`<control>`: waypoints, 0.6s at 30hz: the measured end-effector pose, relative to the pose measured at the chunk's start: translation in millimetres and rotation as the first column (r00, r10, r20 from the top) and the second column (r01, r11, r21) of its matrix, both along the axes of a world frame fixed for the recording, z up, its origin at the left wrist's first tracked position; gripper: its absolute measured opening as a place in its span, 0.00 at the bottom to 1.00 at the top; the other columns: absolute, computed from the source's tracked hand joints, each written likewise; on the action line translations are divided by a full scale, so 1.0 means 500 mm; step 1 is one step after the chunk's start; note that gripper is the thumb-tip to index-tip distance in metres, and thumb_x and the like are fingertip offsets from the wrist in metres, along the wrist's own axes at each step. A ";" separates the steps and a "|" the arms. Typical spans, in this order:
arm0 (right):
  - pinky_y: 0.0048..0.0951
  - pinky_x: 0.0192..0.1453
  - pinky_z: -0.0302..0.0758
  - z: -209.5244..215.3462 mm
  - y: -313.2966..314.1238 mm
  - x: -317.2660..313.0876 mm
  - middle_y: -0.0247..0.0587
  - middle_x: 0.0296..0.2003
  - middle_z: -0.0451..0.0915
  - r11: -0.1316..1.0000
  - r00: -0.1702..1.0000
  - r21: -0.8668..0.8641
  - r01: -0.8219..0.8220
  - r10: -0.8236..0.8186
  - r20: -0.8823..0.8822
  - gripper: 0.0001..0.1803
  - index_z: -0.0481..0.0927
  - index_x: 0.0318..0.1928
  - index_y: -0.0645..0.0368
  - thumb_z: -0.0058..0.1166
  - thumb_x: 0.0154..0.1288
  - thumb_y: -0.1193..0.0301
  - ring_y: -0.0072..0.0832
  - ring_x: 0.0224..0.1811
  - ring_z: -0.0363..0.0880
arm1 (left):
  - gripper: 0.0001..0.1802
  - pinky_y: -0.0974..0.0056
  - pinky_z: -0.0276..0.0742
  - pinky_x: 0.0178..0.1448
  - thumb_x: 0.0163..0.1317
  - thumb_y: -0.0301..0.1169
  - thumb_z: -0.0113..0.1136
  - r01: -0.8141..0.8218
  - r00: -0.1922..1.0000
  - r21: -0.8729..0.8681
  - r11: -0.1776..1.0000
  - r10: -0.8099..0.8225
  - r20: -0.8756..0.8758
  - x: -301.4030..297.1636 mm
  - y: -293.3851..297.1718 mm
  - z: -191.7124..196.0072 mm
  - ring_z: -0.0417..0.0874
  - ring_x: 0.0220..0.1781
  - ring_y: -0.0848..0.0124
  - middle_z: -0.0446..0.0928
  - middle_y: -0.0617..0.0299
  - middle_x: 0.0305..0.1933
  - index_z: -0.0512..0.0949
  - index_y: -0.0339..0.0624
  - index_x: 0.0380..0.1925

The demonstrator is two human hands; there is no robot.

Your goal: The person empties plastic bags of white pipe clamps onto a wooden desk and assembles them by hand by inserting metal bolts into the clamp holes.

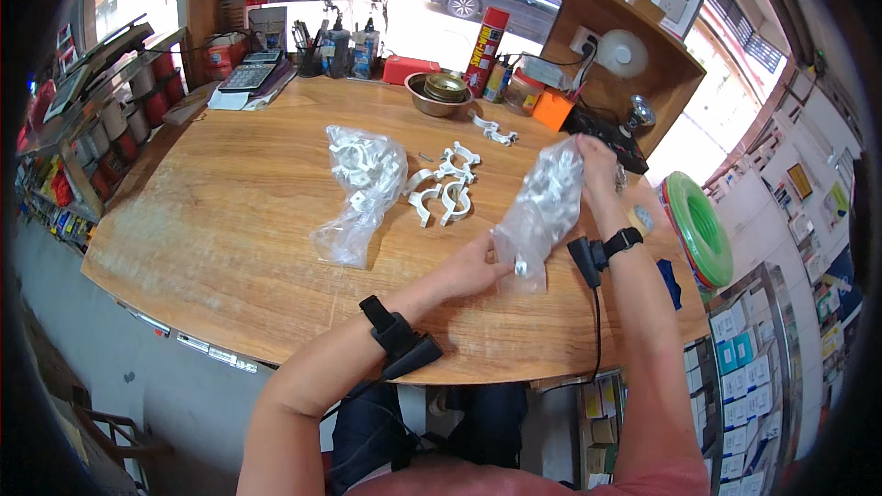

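Plastic bag (544,204): both hands (473,268) (598,165) pinch its edges.

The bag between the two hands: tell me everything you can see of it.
The bag is clear, crinkled plastic, filled in its upper part with small whitish pieces, too blurred to identify. Its lower end looks flatter and slacker, with one small, shiny bit inside or against it. It slants, upper end to the right. The right hand grips the upper right corner; the left hand touches the lower left edge. Whether it rests on the table is unclear.
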State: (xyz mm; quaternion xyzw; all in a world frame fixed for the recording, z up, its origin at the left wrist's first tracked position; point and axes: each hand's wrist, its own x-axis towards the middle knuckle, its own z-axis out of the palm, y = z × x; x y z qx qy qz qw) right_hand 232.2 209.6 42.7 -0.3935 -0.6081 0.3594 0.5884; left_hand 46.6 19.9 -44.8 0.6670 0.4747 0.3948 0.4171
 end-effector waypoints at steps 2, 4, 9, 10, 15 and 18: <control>0.19 0.40 0.66 0.038 -0.020 -0.040 0.36 0.31 0.77 0.990 0.998 0.127 0.057 -0.058 0.007 0.11 0.76 0.35 0.69 0.49 0.58 0.72 0.19 0.33 0.70 | 0.42 0.63 0.63 0.57 0.51 0.36 0.60 0.112 0.947 -0.127 0.986 -0.068 0.313 -0.016 0.012 -0.039 0.64 0.59 0.62 0.60 0.43 0.58 0.46 0.40 0.61; 0.18 0.40 0.66 0.067 -0.034 -0.035 0.35 0.31 0.77 0.954 0.990 0.269 0.135 -0.144 0.012 0.11 0.76 0.35 0.68 0.49 0.59 0.71 0.18 0.33 0.70 | 0.46 0.62 0.63 0.57 0.49 0.36 0.62 0.097 0.959 -0.172 0.980 -0.046 0.280 -0.015 0.002 0.004 0.63 0.60 0.61 0.58 0.41 0.59 0.42 0.40 0.62; 0.17 0.40 0.65 0.100 -0.072 -0.046 0.30 0.29 0.75 0.862 0.993 0.493 0.116 -0.118 -0.028 0.09 0.76 0.33 0.65 0.49 0.60 0.71 0.15 0.32 0.67 | 0.55 0.62 0.62 0.58 0.45 0.40 0.65 0.009 0.974 -0.163 0.987 0.028 0.226 -0.016 0.025 0.003 0.62 0.60 0.60 0.55 0.37 0.59 0.35 0.38 0.62; 0.16 0.40 0.65 0.100 -0.086 -0.053 0.29 0.28 0.74 0.874 0.995 0.477 0.089 -0.103 0.003 0.08 0.76 0.33 0.65 0.49 0.60 0.71 0.15 0.32 0.67 | 0.57 0.63 0.61 0.59 0.44 0.41 0.67 0.015 0.941 -0.123 0.992 0.027 0.336 -0.013 0.035 -0.005 0.62 0.60 0.59 0.54 0.38 0.59 0.34 0.36 0.62; 0.23 0.42 0.67 0.096 -0.158 -0.080 0.36 0.32 0.74 0.734 0.960 0.677 -0.050 -0.153 0.236 0.05 0.76 0.29 0.64 0.53 0.53 0.75 0.25 0.36 0.70 | 0.62 0.64 0.60 0.59 0.38 0.42 0.69 -0.126 0.951 -0.045 0.991 0.133 0.278 0.027 0.064 0.009 0.63 0.58 0.57 0.58 0.39 0.56 0.34 0.23 0.58; 0.25 0.43 0.68 0.110 -0.211 -0.108 0.37 0.32 0.74 0.585 0.899 0.746 -0.317 -0.066 0.433 0.04 0.77 0.28 0.63 0.55 0.51 0.76 0.28 0.37 0.71 | 0.59 0.64 0.59 0.60 0.37 0.40 0.70 -0.253 0.937 0.156 0.955 0.202 0.284 0.047 0.104 -0.020 0.63 0.59 0.59 0.59 0.42 0.57 0.39 0.27 0.59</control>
